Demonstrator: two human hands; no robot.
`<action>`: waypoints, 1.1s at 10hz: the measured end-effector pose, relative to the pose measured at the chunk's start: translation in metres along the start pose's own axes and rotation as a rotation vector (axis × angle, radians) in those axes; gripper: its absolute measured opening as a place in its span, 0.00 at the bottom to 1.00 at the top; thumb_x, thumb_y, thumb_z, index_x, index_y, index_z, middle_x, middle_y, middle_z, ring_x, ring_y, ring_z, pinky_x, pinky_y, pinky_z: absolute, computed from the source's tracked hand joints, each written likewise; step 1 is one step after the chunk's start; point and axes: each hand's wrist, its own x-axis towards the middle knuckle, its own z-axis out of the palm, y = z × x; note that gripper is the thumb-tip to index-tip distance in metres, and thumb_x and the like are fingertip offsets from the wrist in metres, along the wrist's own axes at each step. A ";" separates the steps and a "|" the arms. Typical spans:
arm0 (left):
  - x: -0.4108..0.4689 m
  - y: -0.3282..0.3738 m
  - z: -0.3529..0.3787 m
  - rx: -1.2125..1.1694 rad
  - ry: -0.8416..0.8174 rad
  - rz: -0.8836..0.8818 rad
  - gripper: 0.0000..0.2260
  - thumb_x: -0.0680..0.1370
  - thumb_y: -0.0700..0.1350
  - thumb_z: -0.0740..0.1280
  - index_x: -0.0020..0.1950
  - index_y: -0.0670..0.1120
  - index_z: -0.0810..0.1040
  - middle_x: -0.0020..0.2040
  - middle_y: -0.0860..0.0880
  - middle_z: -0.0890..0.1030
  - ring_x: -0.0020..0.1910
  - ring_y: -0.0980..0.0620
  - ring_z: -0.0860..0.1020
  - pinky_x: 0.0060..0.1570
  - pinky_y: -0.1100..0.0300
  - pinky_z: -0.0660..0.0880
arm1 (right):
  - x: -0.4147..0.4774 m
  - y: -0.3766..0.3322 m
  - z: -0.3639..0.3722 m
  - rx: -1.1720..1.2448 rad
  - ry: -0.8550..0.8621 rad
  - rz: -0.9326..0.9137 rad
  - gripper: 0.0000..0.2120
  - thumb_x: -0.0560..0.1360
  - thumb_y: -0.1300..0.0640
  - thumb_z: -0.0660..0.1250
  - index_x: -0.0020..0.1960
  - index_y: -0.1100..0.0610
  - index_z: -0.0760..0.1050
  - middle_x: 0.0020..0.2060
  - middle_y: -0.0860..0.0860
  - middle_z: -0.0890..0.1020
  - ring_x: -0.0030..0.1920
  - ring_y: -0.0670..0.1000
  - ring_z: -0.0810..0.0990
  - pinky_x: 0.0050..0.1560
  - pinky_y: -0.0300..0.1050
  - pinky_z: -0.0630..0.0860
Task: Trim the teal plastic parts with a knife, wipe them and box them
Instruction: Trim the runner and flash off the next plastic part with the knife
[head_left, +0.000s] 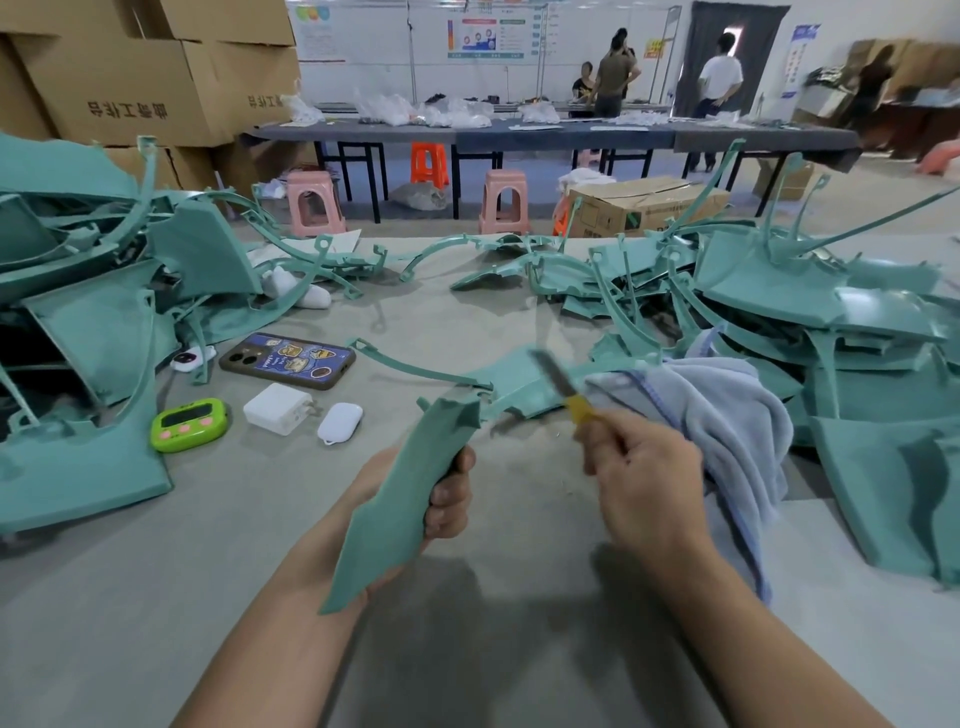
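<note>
One part (400, 499) slants up-right, knife (561, 387) up-left.

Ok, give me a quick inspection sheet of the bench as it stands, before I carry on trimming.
Surface: grey table, the arms' shadow on its near part.
Job's things: teal part in hand; knife, yellow handle, blade blurred; blue towel beside the right hand; teal parts heaped on both sides.
Clutter: phone, green timer, white charger, white earbud case, all left of centre.
Grippers: left hand grips the teal part; right hand grips the knife.
Cables: nothing seen.
Surroundings: cardboard boxes behind left, pink stools, people at a long table.
</note>
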 end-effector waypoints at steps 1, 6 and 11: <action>0.000 0.004 0.027 0.173 0.314 -0.028 0.05 0.63 0.47 0.72 0.28 0.48 0.80 0.21 0.51 0.71 0.16 0.55 0.68 0.20 0.68 0.65 | 0.014 0.009 -0.012 -0.043 0.252 0.151 0.19 0.81 0.53 0.65 0.32 0.56 0.73 0.25 0.49 0.76 0.32 0.49 0.73 0.31 0.39 0.66; -0.025 0.005 0.047 1.151 1.012 0.793 0.19 0.83 0.49 0.56 0.33 0.50 0.60 0.29 0.56 0.64 0.31 0.55 0.63 0.32 0.66 0.61 | 0.000 -0.008 0.000 0.581 -0.349 0.005 0.11 0.81 0.66 0.66 0.47 0.58 0.86 0.37 0.54 0.86 0.35 0.52 0.81 0.39 0.37 0.77; -0.019 0.005 0.047 1.007 0.753 0.619 0.19 0.82 0.51 0.58 0.34 0.43 0.64 0.30 0.56 0.66 0.31 0.56 0.64 0.31 0.59 0.62 | -0.003 -0.014 -0.002 0.439 -0.648 -0.078 0.14 0.81 0.62 0.67 0.42 0.50 0.85 0.35 0.50 0.85 0.38 0.47 0.82 0.45 0.38 0.75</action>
